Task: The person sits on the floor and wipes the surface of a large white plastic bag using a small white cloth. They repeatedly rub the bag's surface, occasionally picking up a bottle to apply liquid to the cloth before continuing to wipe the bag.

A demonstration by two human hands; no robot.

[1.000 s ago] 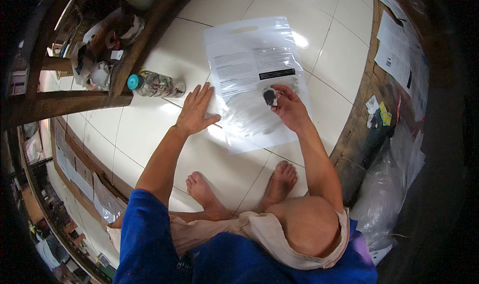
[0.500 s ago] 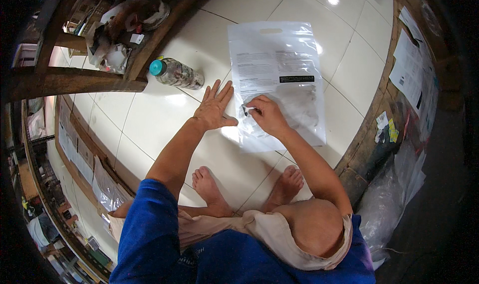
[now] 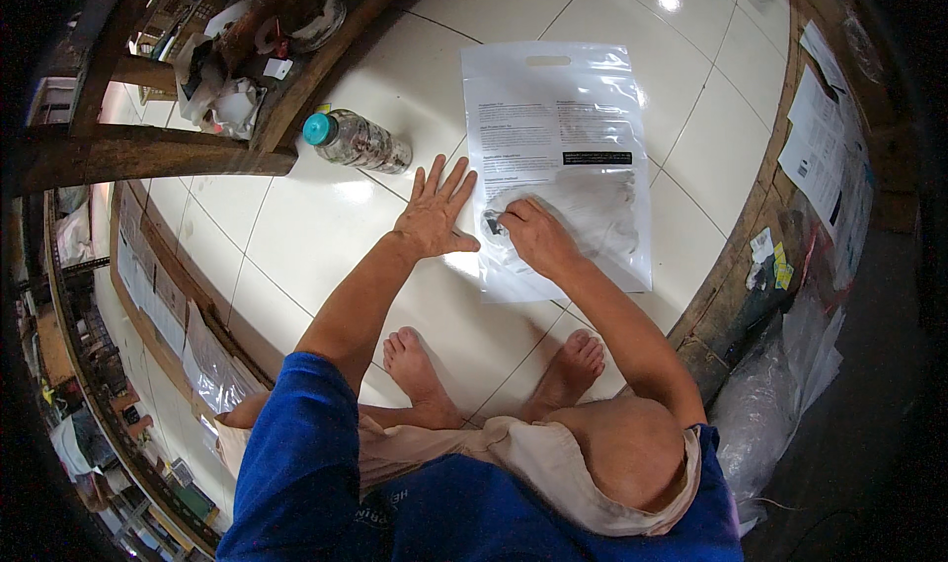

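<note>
The work in hand looks to be at an early or middle point: 1 clear plastic bag (image 3: 558, 162) lies flat on the tiled floor (image 3: 296, 246) in the upper middle of the frame, its handle slot at the far end and its near end toward the person. The right hand (image 3: 533, 238) rests on the bag's lower left part, fingers (image 3: 506, 221) pinched together on a small dark object (image 3: 492, 226) (what it is, too small to tell). Whether that object sits on top of the plastic or under it, I cannot tell. The left hand (image 3: 434, 216) lies flat on the floor just left of the bag, fingers spread apart, palm down, holding nothing; its thumb reaches to the bag's edge.

As a judgement, the bag is laid out and steadied, while whatever is being done with the dark object is not finished, since the fingers are closed on it.

Counted: 1 bag, 1 small dark object, 2 hands, 2 bare feet (image 3: 420, 364) at the lower middle. 1 clear bottle (image 3: 355, 139) with a teal cap lies on its side left of the bag, well apart from both hands. Several paper sheets (image 3: 825, 127) lie at the right edge, and a crumpled plastic wrap (image 3: 780, 404) sits at the lower right.
</note>
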